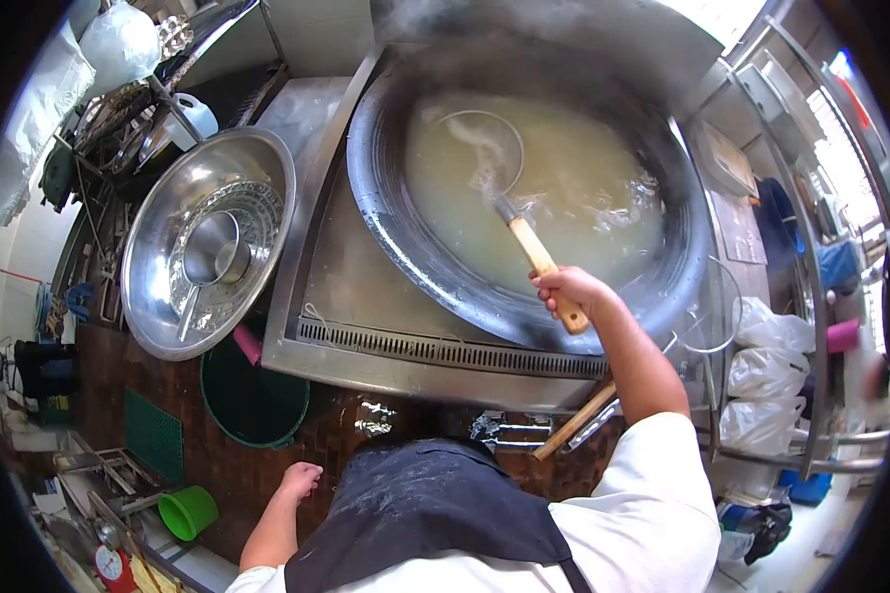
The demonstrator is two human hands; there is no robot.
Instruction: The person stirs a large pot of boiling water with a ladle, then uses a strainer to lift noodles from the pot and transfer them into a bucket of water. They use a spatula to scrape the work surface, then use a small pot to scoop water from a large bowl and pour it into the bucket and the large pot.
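Huge steaming wok [405,247] of cloudy broth ahead of the fingers, wire skimmer [480,153] dipped in the liquid, right hand [569,290] fingers wrapped around its wooden handle [547,269], left hand [300,481] hanging loosely curled, holding nothing, above a green cup [188,512].

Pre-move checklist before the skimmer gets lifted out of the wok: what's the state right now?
1. Right hand grips the wooden handle: ok, fingers closed around it.
2. Skimmer ring in the broth: ok, it sits in the liquid of the wok; whether it holds anything, cannot tell through the steam.
3. Left hand free: ok, hanging low by the apron, holding nothing.
4. Landing spot: the steel basin with a strainer and ladle inside stands left of the wok: ok.
5. Steam over the wok near the forearm: not ok, rising thick.
6. Floor underfoot dry: cannot tell.
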